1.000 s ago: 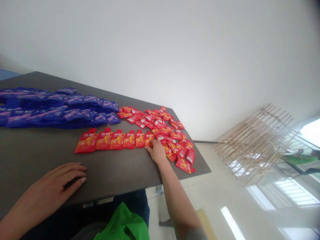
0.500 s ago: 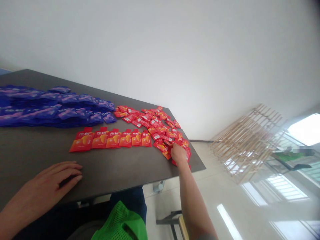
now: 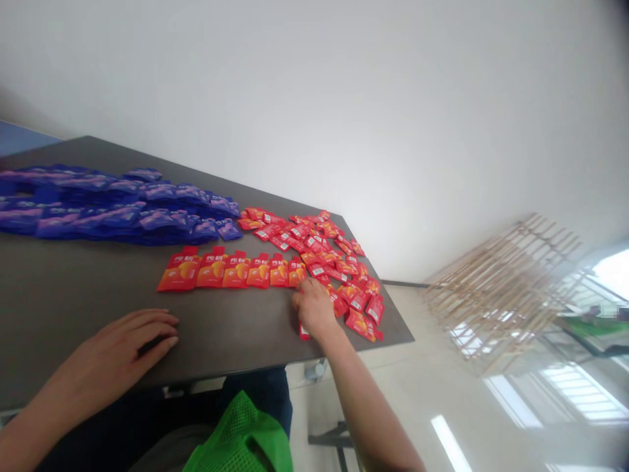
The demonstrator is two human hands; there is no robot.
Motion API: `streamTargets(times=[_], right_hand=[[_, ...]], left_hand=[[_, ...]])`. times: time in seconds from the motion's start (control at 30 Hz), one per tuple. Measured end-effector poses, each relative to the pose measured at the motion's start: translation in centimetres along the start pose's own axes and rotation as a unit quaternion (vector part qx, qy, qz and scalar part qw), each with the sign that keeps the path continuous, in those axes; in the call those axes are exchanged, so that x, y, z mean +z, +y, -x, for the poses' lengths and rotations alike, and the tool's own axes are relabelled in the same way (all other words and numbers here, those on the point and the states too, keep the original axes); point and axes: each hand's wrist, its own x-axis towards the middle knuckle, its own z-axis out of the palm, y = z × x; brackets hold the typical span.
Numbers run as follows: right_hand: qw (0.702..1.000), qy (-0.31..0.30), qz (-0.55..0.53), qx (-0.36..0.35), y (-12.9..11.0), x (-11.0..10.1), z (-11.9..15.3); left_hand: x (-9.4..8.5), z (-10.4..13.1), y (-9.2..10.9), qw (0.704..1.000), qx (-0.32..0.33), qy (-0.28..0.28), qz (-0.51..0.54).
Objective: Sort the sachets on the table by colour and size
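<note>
Hands: 2. Left hand (image 3: 115, 351) flat on table (image 3: 59, 298), fingers spread, holding nothing. Right hand (image 3: 314, 308) closed over 1 red packet (image 3: 303, 332) at table's near edge. Row of 6 red packets (image 3: 233, 271) just left of it; loose red heap (image 3: 327, 255) behind. Purple packets (image 3: 113, 206) far left, too many to count.

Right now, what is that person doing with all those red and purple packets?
A person sits at a dark table. Their right hand holds a red packet near the end of a neat row of six red packets, just beside a loose pile of red ones. Their left hand lies flat on the table, holding nothing. A big heap of purple packets sits further back.
</note>
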Motion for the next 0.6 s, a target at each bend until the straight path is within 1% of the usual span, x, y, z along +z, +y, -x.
streamTargets(times=[0.07, 0.1, 0.2, 0.23, 0.3, 0.37, 0.43, 0.5, 0.6], right_hand=[[0.999, 0.023, -0.028, 0.006, -2.1, 1.7, 0.2], [0.998, 0.045, -0.048, 0.025, -2.9, 2.4, 0.6], [0.98, 0.114, -0.112, 0.123, -4.3, 3.7, 2.8], [0.973, 0.123, -0.127, 0.149, -4.5, 4.0, 3.6], [0.971, 0.108, -0.137, 0.165, -4.6, 4.6, 5.3], [0.977, 0.073, -0.121, 0.159, -3.8, 5.2, 6.4], [0.98, 0.049, -0.097, 0.167, -2.0, 5.7, 6.9], [0.977, 0.04, -0.076, 0.193, 0.6, 6.0, 6.5], [0.972, 0.032, -0.053, 0.228, 4.6, 6.1, 4.9]], left_hand=[[0.0, 0.1, 0.1, 1.0, 0.003, 0.001, 0.001], [0.0, 0.1, 0.2, 1.0, 0.002, 0.004, 0.0], [0.0, 0.2, 0.4, 1.0, 0.004, 0.006, -0.002], [0.0, 0.2, 0.3, 1.0, 0.004, 0.004, -0.002], [0.1, 0.2, 0.0, 1.0, 0.007, 0.002, -0.001], [0.5, 0.2, -0.6, 1.0, 0.008, 0.003, -0.002], [0.9, 0.1, -1.3, 1.0, 0.01, 0.005, -0.005], [1.4, 0.1, -1.9, 1.0, 0.012, 0.01, -0.009], [1.9, 0.1, -2.5, 1.0, 0.019, 0.01, -0.012]])
